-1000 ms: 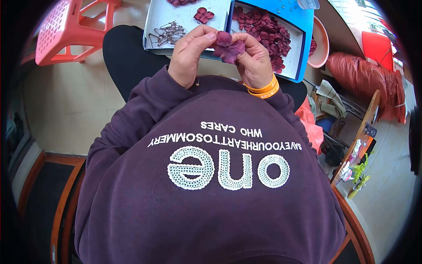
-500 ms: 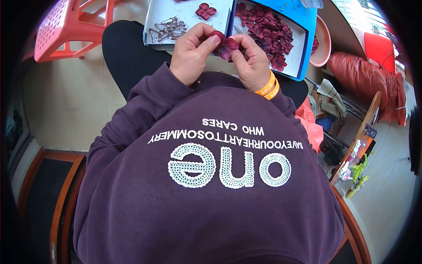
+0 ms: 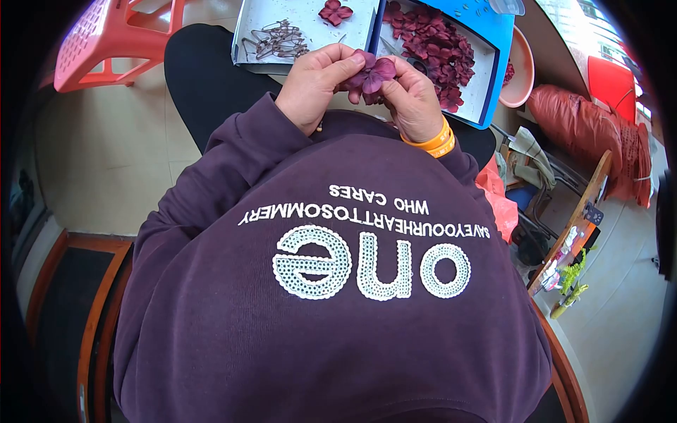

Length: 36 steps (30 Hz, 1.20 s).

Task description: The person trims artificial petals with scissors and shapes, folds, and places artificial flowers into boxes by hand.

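Note:
Between my two hands is a dark red-purple artificial flower point(image 3: 372, 72), its petals spread and facing up. My left hand point(image 3: 317, 83) pinches its left petal between thumb and forefinger. On the other side, my right hand point(image 3: 416, 99), with orange wristbands point(image 3: 438, 141), pinches the right edge. Just beyond lies a white-lined box point(image 3: 310, 21) holding a heap of brown metal pins point(image 3: 275, 41) and one loose dark red flower point(image 3: 335, 12). The neighbouring blue-edged tray point(image 3: 486, 92) holds a pile of dark red flowers point(image 3: 441, 53). Scissors point(image 3: 416, 65) lie partly hidden behind my right hand.
A pink plastic stool point(image 3: 113, 42) stands at the upper left. To the right are a pink basin point(image 3: 520, 67), a large reddish-brown bag point(image 3: 585, 130) and a wooden board edge point(image 3: 592, 187). A blue surface point(image 3: 462, 10) carries a clear container point(image 3: 506, 5).
The flower has turned so that its spread petals show more fully, and both hands have shifted slightly to the right. Both hands keep their pinch on it.

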Available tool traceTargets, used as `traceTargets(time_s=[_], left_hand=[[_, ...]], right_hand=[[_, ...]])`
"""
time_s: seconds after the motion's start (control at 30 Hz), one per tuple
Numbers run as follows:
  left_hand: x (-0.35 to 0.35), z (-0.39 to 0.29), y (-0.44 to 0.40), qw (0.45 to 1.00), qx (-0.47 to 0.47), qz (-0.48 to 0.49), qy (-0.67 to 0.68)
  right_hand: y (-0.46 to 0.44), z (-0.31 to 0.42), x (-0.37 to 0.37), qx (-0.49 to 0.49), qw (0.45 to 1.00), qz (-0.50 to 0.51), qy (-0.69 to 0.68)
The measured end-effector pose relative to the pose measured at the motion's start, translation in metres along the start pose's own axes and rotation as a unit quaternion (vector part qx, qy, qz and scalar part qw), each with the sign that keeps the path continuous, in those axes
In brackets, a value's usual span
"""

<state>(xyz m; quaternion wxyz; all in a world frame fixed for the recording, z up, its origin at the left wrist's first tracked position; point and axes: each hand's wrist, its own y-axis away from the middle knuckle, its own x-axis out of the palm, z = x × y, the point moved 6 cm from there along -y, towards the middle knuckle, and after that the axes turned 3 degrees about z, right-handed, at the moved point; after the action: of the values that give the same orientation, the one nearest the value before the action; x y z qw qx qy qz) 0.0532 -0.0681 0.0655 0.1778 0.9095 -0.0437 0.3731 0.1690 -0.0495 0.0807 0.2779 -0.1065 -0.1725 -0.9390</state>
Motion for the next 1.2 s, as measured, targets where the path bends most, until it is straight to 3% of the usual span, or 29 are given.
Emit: traceTargets(time_s=[0.27, 0.6, 0.77, 0.9, 1.1, 1.2], left_hand=[[-0.003, 0.003, -0.001, 1.000, -0.011, -0.009, -0.014], [-0.005, 0.012, -0.002, 0.998, -0.048, 0.032, -0.031], [-0.003, 0.011, 0.001, 0.997, -0.072, 0.038, -0.002], [-0.006, 0.013, -0.002, 0.996, -0.042, 0.068, 0.037], [-0.006, 0.005, -0.001, 1.000, -0.012, 0.010, -0.026], [-0.010, -0.008, 0.002, 0.982, 0.083, -0.090, -0.146]], right_hand=[[-0.001, -0.004, -0.003, 0.030, 0.999, 0.003, -0.019], [0.000, 0.000, 0.000, 0.048, 0.996, -0.073, -0.017], [0.001, 0.004, 0.000, -0.064, 0.986, -0.025, 0.155], [0.004, 0.011, 0.001, -0.121, 0.917, -0.048, 0.377], [0.010, 0.015, -0.007, -0.092, 0.915, -0.121, 0.373], [0.010, 0.010, -0.018, -0.015, 0.975, -0.159, 0.156]])
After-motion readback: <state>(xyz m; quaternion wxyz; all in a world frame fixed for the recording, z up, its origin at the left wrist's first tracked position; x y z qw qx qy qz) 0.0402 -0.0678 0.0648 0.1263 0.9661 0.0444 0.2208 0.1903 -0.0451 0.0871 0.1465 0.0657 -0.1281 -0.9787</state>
